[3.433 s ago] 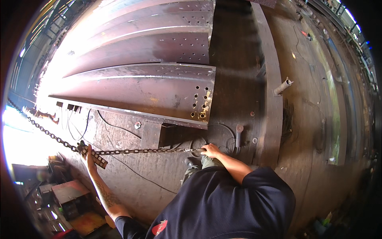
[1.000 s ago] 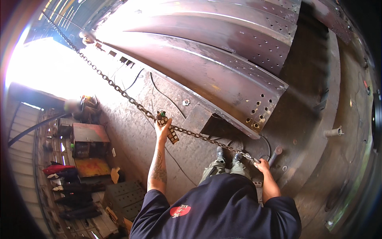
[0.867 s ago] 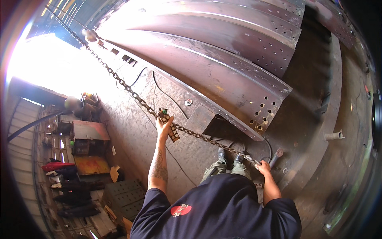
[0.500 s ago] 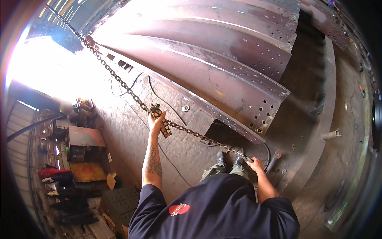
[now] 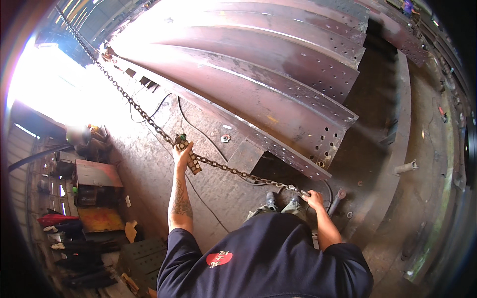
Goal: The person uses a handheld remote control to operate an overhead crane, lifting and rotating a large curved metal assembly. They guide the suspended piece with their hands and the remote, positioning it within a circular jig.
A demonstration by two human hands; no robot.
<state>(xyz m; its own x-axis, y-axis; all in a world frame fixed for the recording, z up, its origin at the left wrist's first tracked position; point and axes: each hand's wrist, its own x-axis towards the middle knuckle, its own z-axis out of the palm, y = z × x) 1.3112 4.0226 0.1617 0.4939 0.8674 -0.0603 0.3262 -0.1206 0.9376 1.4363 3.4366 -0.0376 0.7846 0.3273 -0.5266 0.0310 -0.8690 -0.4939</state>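
Above the floor [image 5: 144, 159], left hand [image 5: 181, 153] grips a controller [image 5: 193, 164], right hand [image 5: 314, 199] a chain [image 5: 233, 170].

Dark link chain [image 5: 218, 165], stretched diagonally, pale-buttoned controller [image 5: 193, 166], tilted, beside it

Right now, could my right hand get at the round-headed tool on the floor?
Probably not straight away: your right hand grips the end of the chain, and the round-headed tool lies lower, on the floor. Nothing visible blocks the way between them.
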